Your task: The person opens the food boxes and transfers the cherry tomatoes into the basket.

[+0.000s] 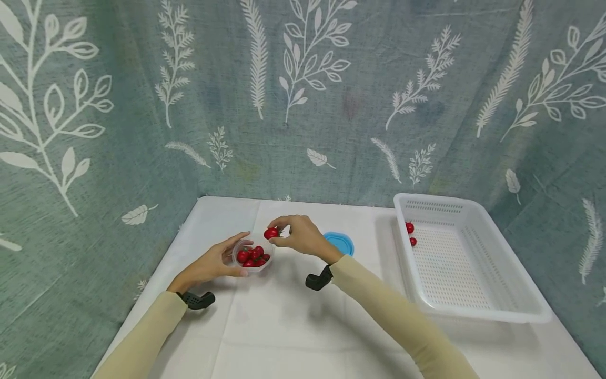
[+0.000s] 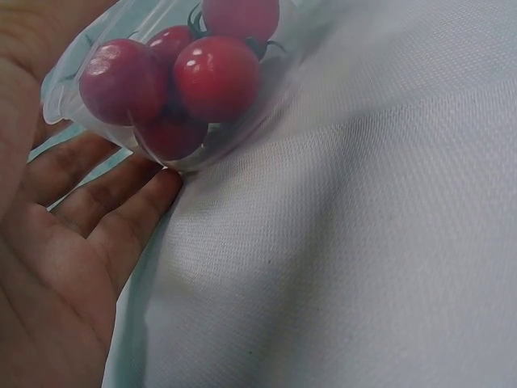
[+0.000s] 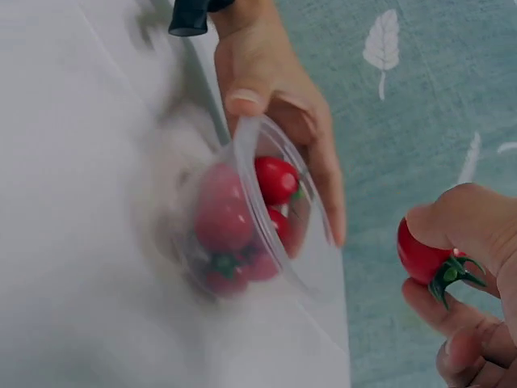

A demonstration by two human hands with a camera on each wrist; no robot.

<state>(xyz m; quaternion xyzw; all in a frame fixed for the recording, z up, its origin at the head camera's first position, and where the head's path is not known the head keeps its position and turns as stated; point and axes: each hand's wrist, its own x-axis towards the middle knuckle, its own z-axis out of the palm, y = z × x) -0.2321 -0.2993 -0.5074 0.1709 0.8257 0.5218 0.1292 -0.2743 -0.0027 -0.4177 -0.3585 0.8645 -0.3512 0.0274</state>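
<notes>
Several red cherry tomatoes (image 2: 216,79) lie in a clear plastic tub (image 1: 239,264) at the left of the table. My left hand (image 1: 213,262) holds the tub, thumb on the near side of its rim and fingers around the far side. Between thumb and fingers my right hand (image 1: 303,235) pinches one cherry tomato (image 3: 422,252), its green calyx showing in the right wrist view. That tomato is up beside the tub's rim, over its right side in the head view. Behind the right wrist lies a round blue lid (image 1: 340,242).
A large white plastic basket (image 1: 473,314) with a perforated bottom stands at the right, two tomatoes (image 1: 410,227) by its left wall. White cloth (image 1: 284,337) covers the table. A green leaf-patterned curtain (image 1: 303,158) hangs along the back and sides.
</notes>
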